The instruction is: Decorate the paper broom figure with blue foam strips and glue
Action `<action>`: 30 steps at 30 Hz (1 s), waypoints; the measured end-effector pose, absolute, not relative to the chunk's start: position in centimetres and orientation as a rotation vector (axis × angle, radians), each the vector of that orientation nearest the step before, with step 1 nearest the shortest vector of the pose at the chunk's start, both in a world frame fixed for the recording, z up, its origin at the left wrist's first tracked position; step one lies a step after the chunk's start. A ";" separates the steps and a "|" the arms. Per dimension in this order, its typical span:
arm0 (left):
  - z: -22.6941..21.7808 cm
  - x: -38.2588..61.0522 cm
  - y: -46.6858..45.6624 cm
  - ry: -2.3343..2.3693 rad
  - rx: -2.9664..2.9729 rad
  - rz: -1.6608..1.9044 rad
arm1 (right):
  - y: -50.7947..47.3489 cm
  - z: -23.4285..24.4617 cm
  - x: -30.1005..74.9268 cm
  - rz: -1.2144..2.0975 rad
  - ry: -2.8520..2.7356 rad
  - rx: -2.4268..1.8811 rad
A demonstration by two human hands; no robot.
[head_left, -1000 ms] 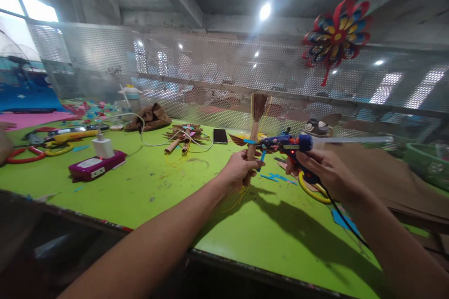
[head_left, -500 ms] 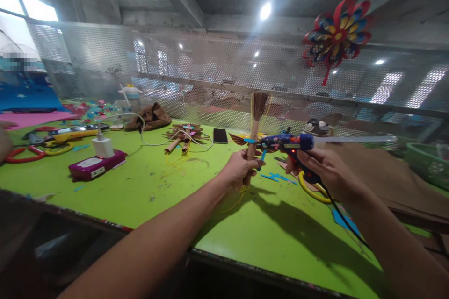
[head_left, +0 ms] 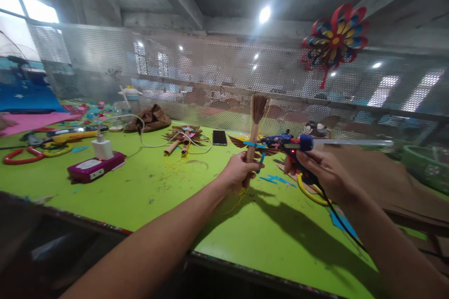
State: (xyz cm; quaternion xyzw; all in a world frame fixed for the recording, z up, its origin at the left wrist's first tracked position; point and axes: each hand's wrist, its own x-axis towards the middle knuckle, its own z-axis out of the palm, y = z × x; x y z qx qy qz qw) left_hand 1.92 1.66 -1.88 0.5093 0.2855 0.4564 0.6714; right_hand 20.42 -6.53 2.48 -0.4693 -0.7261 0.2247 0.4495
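Observation:
My left hand [head_left: 242, 170] is closed round the lower tube of a brown paper craft figure [head_left: 258, 111], held upright, with a fringed brush-like top, folded paper wings and blue strips across it. Yellow string trails below that hand. In my right hand [head_left: 319, 168] is a blue hot glue gun [head_left: 296, 144], with a long clear glue stick [head_left: 354, 142] jutting from its back and a small red light lit. The gun's nozzle points left at the figure, close to the blue strip; I cannot tell whether it touches. Blue paper scraps [head_left: 277, 180] lie on the table beneath.
On the green table [head_left: 140, 215] are a purple power strip [head_left: 96, 168] with a white charger, red-handled scissors [head_left: 23, 155], a phone [head_left: 219, 137] and a similar brown paper craft [head_left: 173, 145]. Brown cardboard [head_left: 382, 177] and a green basket [head_left: 424, 166] stand right. A flower-shaped ornament [head_left: 336, 39] hangs above.
The glue gun's nozzle and the craft figure have shifted slightly against each other, and more of the figure's right wing and blue strip now shows. Both hands keep their grip.

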 end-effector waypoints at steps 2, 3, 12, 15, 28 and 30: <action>-1.9 1.9 1.6 0.644 1.148 1.027 | -6.4 2.4 20.3 0.571 -1.770 -1.157; -1.9 1.9 1.6 0.642 1.149 1.029 | -6.4 2.3 20.3 0.584 -1.756 -1.156; -2.0 2.0 1.8 0.633 1.166 1.036 | -6.4 2.4 20.4 0.605 -1.779 -1.156; -2.0 2.0 1.8 0.622 1.162 1.045 | -6.5 2.4 20.4 0.608 -1.808 -1.141; -2.0 2.0 1.7 0.642 1.158 1.021 | -6.1 2.1 20.5 0.626 -1.702 -1.168; -2.0 2.0 1.8 0.634 1.165 1.024 | -6.2 2.2 20.4 0.640 -1.714 -1.162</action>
